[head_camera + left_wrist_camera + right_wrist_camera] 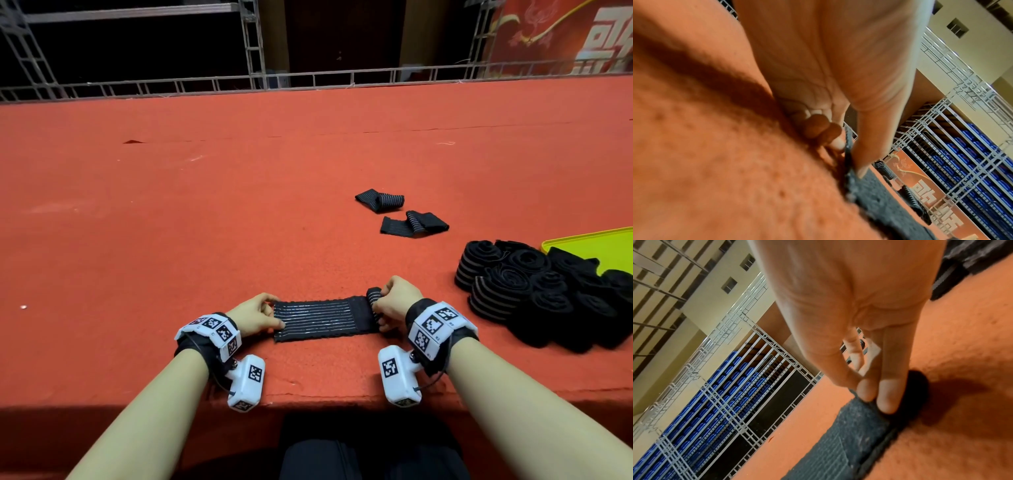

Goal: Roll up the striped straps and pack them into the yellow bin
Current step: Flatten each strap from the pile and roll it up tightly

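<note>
Our left hand [255, 313] pinches the left end of a striped strap [323, 318], with the thumb on top of the cloth and the other fingers curled at its edge; in the left wrist view the thumb tip presses on the dark fabric [869, 191]. Our right hand [397, 301] grips the right end of the same strap, where a small roll is already formed, and the fingertips [888, 395] press down on this roll. The strap lies flat between both hands on the red table [205, 205], close to its near edge.

To the right we see a pile of rolled straps [534, 291] that stands on the table, just beside the yellow bin [589, 240]; some dark rolls at the far right overlap the bin's green-yellow surface. Only a corner of the bin is in view. Farther from us, two loose straps [412, 224] lie half folded on the table, near each other.
</note>
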